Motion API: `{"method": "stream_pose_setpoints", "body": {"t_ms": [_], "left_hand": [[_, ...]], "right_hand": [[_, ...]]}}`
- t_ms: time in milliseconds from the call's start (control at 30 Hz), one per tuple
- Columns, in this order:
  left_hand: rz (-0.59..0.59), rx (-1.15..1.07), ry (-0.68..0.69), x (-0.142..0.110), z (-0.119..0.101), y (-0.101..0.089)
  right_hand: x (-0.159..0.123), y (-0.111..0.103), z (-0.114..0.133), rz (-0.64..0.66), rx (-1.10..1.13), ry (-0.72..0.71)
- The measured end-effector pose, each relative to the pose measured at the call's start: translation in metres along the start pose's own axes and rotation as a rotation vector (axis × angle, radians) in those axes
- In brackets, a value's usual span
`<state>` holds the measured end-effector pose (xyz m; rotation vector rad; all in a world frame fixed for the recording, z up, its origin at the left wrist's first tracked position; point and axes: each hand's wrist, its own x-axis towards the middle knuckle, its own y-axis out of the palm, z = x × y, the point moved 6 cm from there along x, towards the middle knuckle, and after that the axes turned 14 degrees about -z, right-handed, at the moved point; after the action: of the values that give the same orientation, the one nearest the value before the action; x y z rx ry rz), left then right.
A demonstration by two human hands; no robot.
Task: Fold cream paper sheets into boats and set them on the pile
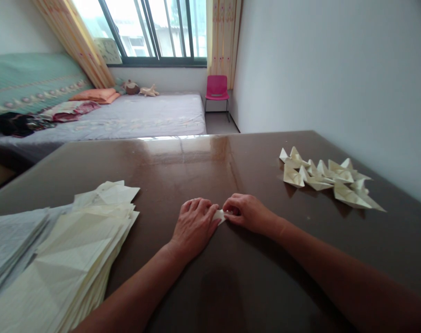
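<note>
A small piece of folded cream paper (220, 216) lies on the brown table between my hands, mostly covered by fingers. My left hand (195, 222) rests over its left part, thumb and fingers closed on it. From the other side, my right hand (247, 212) pinches the paper's right end with curled fingers. To the right sits a cluster of several folded paper boats (321, 175) in the same cream paper. At the left is a stack of creased cream sheets (71, 249).
The glossy brown table (182, 171) reaches forward to a straight far edge. A pile of printed sheets (12, 245) lies at far left. Beyond stand a bed (162, 111), a pink chair (217, 88) and a window. A white wall runs along the right.
</note>
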<state>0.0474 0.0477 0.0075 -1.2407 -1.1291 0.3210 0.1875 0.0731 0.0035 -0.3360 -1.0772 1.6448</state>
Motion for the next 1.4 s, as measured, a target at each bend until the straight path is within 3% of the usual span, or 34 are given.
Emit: {"method": "stream_pose_setpoints", "body": {"t_ms": [200, 400, 500, 667, 800, 900, 1000, 1200, 1400], "left_hand": [[0.006, -0.047, -0.006, 0.000, 0.000, -0.001], [-0.074, -0.059, 0.053, -0.002, -0.003, -0.005], [-0.179, -0.082, 0.028, -0.002, 0.002, -0.009], [-0.382, -0.170, -0.220, -0.001, 0.028, -0.016], [-0.439, -0.423, -0.502, -0.004, 0.052, -0.011], [-0.369, -0.607, -0.679, -0.006, 0.060, -0.004], [-0.280, -0.665, -0.716, -0.006, 0.058, -0.001], [-0.285, -0.967, -0.892, -0.007, 0.063, 0.005], [-0.105, -0.967, -0.822, -0.005, 0.058, 0.011]], "right_hand": [[0.002, -0.001, -0.004, 0.013, 0.031, 0.023], [0.000, -0.002, -0.001, 0.046, 0.046, 0.071], [0.001, -0.003, -0.001, 0.062, 0.107, 0.109], [0.008, -0.009, -0.017, -0.010, 0.265, 0.222], [0.013, -0.012, -0.029, -0.096, 0.348, 0.302], [0.014, -0.011, -0.027, -0.112, 0.380, 0.289], [0.013, -0.008, -0.025, -0.103, 0.393, 0.277], [0.012, -0.004, -0.030, -0.105, 0.428, 0.285], [0.012, -0.006, -0.029, -0.102, 0.436, 0.249]]}}
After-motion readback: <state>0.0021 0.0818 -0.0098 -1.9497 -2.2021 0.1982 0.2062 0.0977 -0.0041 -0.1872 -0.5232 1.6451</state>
